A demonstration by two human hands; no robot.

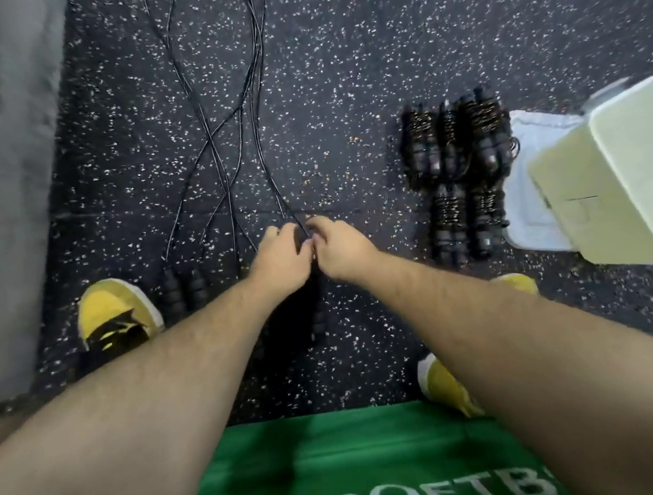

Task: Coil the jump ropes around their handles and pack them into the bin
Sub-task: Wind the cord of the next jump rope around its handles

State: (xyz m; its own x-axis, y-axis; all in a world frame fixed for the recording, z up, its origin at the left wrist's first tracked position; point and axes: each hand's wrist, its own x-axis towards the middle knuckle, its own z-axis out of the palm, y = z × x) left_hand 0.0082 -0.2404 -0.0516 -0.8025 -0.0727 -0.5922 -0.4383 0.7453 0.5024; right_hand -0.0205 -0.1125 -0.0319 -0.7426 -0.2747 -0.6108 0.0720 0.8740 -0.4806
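a black jump rope [278, 199] lies across the speckled floor [334, 78], its near end pinched in the curled fingers of the left hand [280, 258] and right hand [342, 247], which touch. coiled ropes [457, 170] lie right, beside the tilted bin [621, 180].

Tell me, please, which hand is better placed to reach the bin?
Probably the right hand: the bin sits to its right, beyond the coiled ropes; the left hand would have to cross.

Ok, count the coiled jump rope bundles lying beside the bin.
5 bundles: three in the far row, two in the near row, all left of the bin. Blur may hide more.
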